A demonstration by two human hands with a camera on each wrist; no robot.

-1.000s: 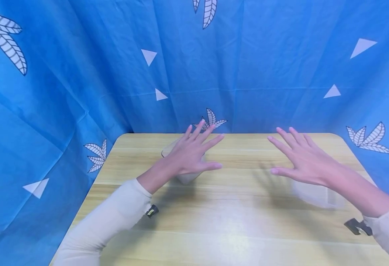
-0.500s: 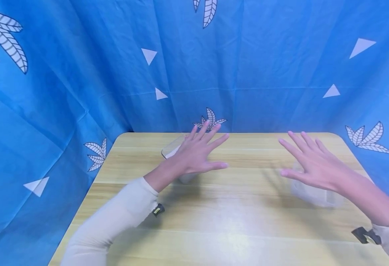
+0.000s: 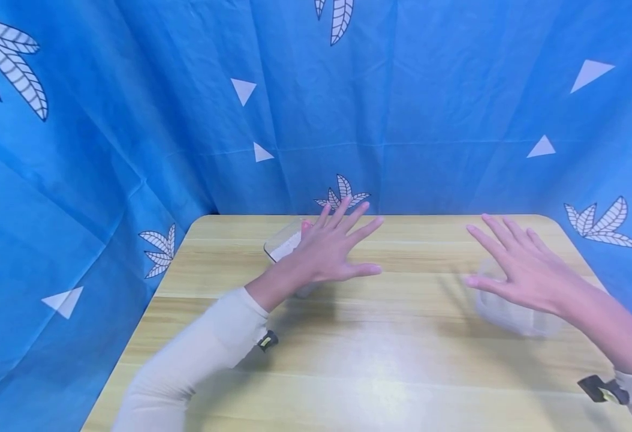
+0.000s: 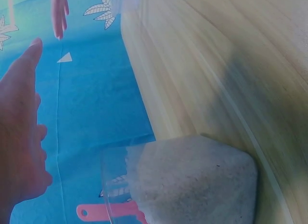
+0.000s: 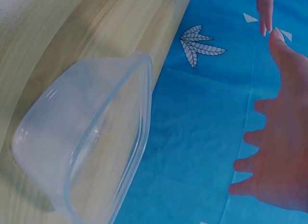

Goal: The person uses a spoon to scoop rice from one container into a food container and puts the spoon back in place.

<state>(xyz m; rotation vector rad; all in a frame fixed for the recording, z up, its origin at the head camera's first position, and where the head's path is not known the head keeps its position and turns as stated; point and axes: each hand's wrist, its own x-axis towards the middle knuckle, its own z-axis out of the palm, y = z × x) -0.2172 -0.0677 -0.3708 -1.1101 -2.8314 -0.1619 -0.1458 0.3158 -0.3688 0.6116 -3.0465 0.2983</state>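
My left hand [image 3: 329, 251] hovers with fingers spread over a clear container [image 4: 192, 185], partly hiding it in the head view. Inside it is a pale, grainy, sand-like filling [image 4: 178, 171], and a pink handle [image 4: 96, 212] with a hole in its end sticks out past the rim. On the other side my right hand [image 3: 532, 273], also spread, is held above a second clear plastic container [image 5: 67, 108]. Through its walls the right wrist view shows only the wood of the table. Neither hand holds anything.
Both containers stand on a light wood-grain table [image 3: 391, 336], one left of centre near the back, one at the right. A blue curtain [image 3: 316, 108] with white leaves and triangles hangs behind and at both sides. Each sleeve has a small black clip-like piece [image 3: 267, 341] near the cuff.
Both hands have drifted to the right, still spread in the air. More of the left container's pale filling and a bit of pink now show beside the left hand. The containers have stayed put.
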